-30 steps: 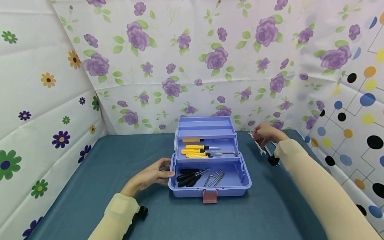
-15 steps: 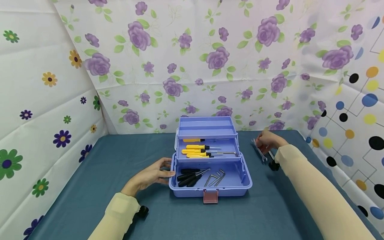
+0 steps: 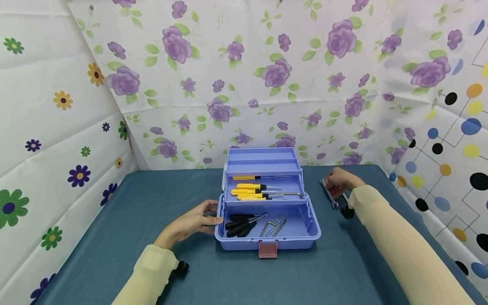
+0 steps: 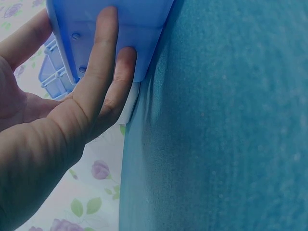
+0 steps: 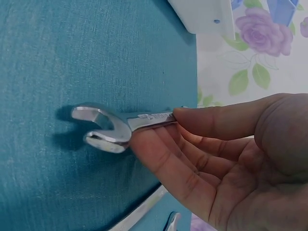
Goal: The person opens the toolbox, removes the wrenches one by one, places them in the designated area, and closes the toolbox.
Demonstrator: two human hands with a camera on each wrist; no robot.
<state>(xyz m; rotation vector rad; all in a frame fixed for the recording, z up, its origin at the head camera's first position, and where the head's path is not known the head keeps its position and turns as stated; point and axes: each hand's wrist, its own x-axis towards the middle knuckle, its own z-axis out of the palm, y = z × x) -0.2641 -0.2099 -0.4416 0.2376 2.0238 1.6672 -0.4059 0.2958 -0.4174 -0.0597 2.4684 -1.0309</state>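
A blue toolbox point(image 3: 268, 245) stands with its lid raised and its tier tray point(image 3: 282, 202) lifted. My left hand point(image 3: 192, 221) holds its left wall, fingers along the outside and thumb over the rim. In the left wrist view, two fingers point(image 4: 107, 53) lie against that wall. To the right of the box, my right hand point(image 3: 340, 180) pinches a silver open-end wrench point(image 5: 149, 121) between thumb and fingers. The wrench's open jaw faces away from the palm, close above the cloth. Another metal tool point(image 5: 144, 207) lies below the hand, partly cut off.
Yellow-handled screwdrivers point(image 3: 249, 192) lie in the lifted tray. Black-handled screwdrivers point(image 3: 242, 224) and several hex keys point(image 3: 276, 226) rest in the bottom compartment. A pink latch point(image 3: 268, 250) hangs at the box's front. Flowered sheeting point(image 3: 228, 84) stands behind the teal tablecloth point(image 3: 171, 182).
My right hand has shifted slightly right and lower with the wrench. The left hand stays on the toolbox wall.
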